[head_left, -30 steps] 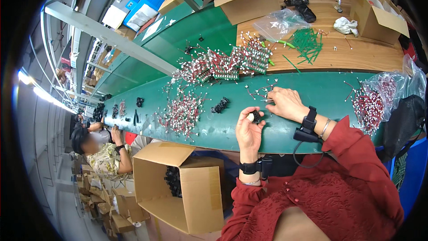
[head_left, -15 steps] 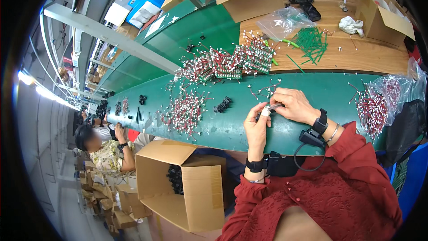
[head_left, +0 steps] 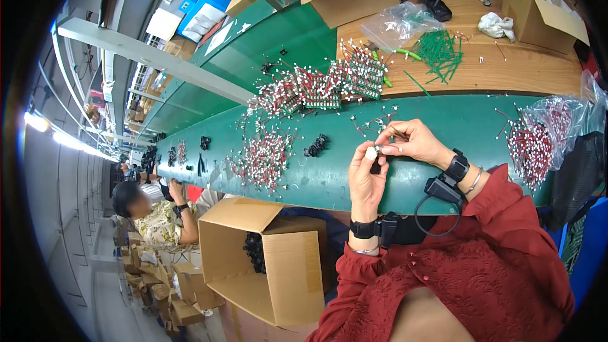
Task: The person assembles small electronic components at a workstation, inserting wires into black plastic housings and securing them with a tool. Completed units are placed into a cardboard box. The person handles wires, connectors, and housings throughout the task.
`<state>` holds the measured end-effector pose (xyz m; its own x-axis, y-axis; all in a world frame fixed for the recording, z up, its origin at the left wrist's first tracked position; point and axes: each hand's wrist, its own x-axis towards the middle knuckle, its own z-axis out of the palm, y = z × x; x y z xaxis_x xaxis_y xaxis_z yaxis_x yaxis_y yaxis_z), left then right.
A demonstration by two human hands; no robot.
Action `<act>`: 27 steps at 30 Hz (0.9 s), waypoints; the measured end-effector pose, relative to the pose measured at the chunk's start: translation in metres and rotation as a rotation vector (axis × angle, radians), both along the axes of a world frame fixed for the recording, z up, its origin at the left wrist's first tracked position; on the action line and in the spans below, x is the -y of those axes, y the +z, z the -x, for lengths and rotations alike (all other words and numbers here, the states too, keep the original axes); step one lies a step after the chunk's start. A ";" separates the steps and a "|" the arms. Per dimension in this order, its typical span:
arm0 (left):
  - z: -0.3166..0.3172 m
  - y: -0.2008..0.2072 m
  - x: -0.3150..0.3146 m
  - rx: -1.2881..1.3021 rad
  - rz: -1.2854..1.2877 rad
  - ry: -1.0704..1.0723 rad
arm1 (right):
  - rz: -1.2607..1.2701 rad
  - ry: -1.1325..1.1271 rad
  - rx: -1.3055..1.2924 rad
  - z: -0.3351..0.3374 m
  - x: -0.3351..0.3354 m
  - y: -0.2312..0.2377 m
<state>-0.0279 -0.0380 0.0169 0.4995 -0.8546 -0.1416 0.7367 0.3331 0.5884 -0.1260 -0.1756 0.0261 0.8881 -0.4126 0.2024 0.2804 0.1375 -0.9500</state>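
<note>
My left hand [head_left: 367, 180] is closed in a pinch over the green bench [head_left: 329, 183], with a white cover on a fingertip. A small black part [head_left: 376, 166] shows partly between its fingers; most of it is hidden. Touching it from the right, my right hand [head_left: 418, 142] has thumb and fingers pressed together, with a thin dark tool [head_left: 398, 132] lying among them. Just beyond the hands lie a few loose red-wired connectors [head_left: 373, 125]. To the left are a cluster of black parts [head_left: 316, 145] and a pile of red wires with white connectors [head_left: 263, 161].
Wired green circuit boards [head_left: 323, 88] are heaped behind. Green strips [head_left: 438, 57] lie on the wooden board [head_left: 487, 76]. A plastic bag of wired connectors [head_left: 544, 133] sits right. An open carton [head_left: 291, 272] stands below the bench edge; a co-worker [head_left: 158, 218] sits at left.
My right fingers have shifted, and the tool in them now points upward, away from the pinch. Both hands stay together in about the same place.
</note>
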 end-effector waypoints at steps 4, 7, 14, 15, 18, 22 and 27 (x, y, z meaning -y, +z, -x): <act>0.000 -0.002 0.001 0.049 -0.002 -0.007 | 0.165 -0.141 -0.099 0.001 -0.001 -0.005; 0.000 0.000 0.001 -0.043 -0.020 0.014 | 0.183 -0.188 -0.014 -0.001 -0.002 -0.006; 0.004 0.006 0.006 0.089 -0.141 0.058 | -0.049 -0.136 0.007 -0.003 -0.011 -0.009; 0.006 0.006 0.007 0.041 -0.153 0.074 | -0.098 -0.113 -0.027 -0.003 -0.012 -0.011; 0.007 0.007 0.010 0.006 -0.174 0.082 | -0.068 -0.145 -0.100 -0.005 -0.012 -0.011; 0.001 0.007 0.003 0.144 -0.259 0.188 | 0.097 -0.230 -0.257 -0.002 0.004 -0.003; -0.008 0.006 -0.016 0.373 -0.352 0.205 | 0.685 0.087 -0.333 0.017 0.028 0.008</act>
